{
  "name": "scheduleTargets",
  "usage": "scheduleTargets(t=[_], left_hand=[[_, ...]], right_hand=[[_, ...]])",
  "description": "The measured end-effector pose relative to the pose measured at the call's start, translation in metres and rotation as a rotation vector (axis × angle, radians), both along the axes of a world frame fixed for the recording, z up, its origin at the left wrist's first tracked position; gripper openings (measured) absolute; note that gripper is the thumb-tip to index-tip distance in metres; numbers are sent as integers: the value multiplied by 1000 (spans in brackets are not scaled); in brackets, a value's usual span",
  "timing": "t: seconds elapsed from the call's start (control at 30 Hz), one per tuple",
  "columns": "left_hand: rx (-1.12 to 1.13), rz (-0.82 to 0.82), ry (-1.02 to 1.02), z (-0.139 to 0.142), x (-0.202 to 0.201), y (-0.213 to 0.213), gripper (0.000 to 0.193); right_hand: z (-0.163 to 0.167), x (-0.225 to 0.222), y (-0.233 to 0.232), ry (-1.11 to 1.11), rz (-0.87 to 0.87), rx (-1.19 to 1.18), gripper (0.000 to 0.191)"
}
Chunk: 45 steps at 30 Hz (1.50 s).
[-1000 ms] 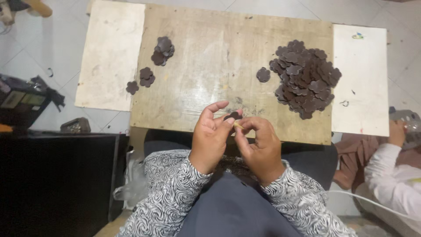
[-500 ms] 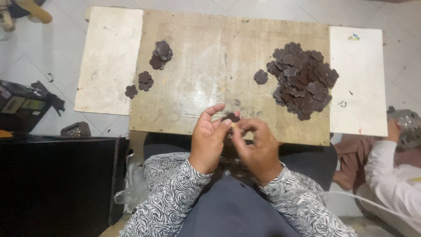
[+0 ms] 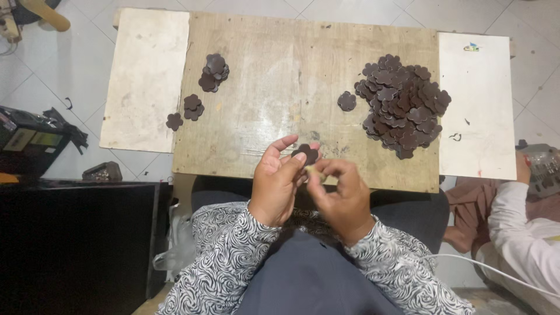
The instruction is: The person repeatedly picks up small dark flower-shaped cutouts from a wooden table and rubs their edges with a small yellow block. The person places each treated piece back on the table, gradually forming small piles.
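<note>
Pinching a dark flower-shaped piece [image 3: 307,154], left hand [image 3: 277,186] and right hand [image 3: 341,195] fingers curl closed; steady grip helps, big pile [image 3: 402,105] at 2 o'clock.

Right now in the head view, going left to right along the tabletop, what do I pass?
Pale board → lone flower-shaped brown piece → small brown stacks → single brown piece → big brown pile → white board.

A craft workshop: worn wooden worktable [image 3: 280,105] heaped with cut flower-shaped pieces [image 3: 402,105].
</note>
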<state>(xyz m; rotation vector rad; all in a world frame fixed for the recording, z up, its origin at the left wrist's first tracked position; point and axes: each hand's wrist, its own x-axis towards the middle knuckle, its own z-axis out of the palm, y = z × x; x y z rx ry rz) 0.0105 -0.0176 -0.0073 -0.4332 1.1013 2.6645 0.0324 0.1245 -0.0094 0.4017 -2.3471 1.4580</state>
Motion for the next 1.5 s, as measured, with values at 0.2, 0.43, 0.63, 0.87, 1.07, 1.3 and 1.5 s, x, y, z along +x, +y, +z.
scheduleTargets(t=[0.2, 0.43, 0.63, 0.87, 1.07, 1.3, 1.5], left_hand=[[40, 5, 13, 3, 0, -1, 45], [-28, -47, -25, -9, 4, 1, 28], [-481, -91, 316, -8, 10, -3, 19], [-466, -50, 370, -3, 6, -5, 35], [-240, -102, 147, -16, 2, -1, 26], [-294, -79, 151, -26, -5, -5, 25], [-304, -178, 278, -29, 9, 2, 26]], right_hand=[[-9, -13, 13, -144, 21, -400, 27], [12, -9, 18, -280, 60, -552, 33], [35, -14, 18, -7, 66, 33, 14], [11, -19, 20, -634, 88, -528, 17], [-11, -20, 21, -712, 135, -760, 16], [15, -20, 20, -361, 50, -657, 16], [27, -21, 3, -18, 27, 82, 19]])
